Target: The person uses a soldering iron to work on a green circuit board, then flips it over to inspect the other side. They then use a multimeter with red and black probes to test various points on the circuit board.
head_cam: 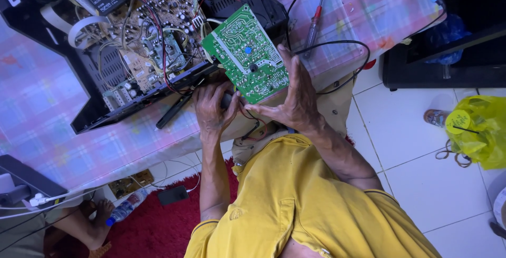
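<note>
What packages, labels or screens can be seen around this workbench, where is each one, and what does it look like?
Yellow plastic bag: on the white tiled floor at right, crumpled.
Round yellow label: a disc on that bag's left side.
Plastic bottle: lying on the floor at lower left, clear with a blue cap.
Dark phone: flat on the red rug, its screen blank.

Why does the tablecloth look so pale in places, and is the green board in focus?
Head view: bright daylight washes out the checked tablecloth; the green circuit board is sharp, its traces clear, held by the right hand beside the left hand; edges bend slightly from the wide lens.
</note>
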